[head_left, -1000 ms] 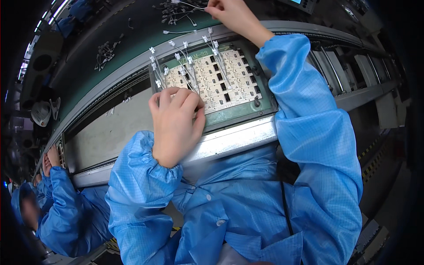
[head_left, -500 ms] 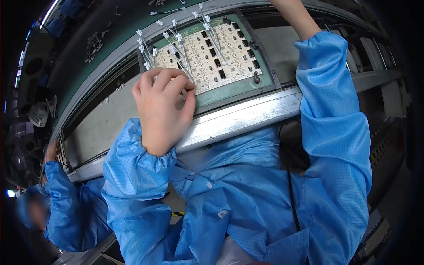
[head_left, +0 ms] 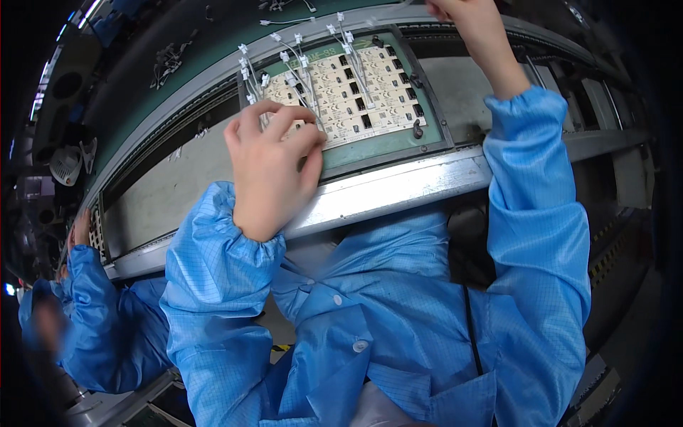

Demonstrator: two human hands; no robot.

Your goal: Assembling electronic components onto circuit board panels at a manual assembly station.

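Note:
My left hand [head_left: 274, 167] is curled over the lower left corner of a cream circuit board panel [head_left: 384, 92], thumb and fingers drawn together. What lies under its fingertips is hidden. The panel, with rows of black components, sits in a green fixture [head_left: 370, 148]. Several white wire cables [head_left: 304, 62] with small plugs stand along the panel's left half and far edge. At the top edge of the picture, my right hand [head_left: 473, 21] is partly cut off, with its fingers pinched. A blurred white wire cable [head_left: 390, 12] trails left from them.
A metal rail [head_left: 398, 186] runs in front of the fixture. On the green surface beyond lie loose cables [head_left: 169, 62]. A small white fan [head_left: 65, 167] stands at the far left. A co-worker in a blue sleeve [head_left: 96, 295] is at the left, one hand [head_left: 81, 228] at the line.
My right hand has come down into view at the top, with a blurred white cable now beside it. The left hand stays at the panel's corner. The whole view has shifted slightly.

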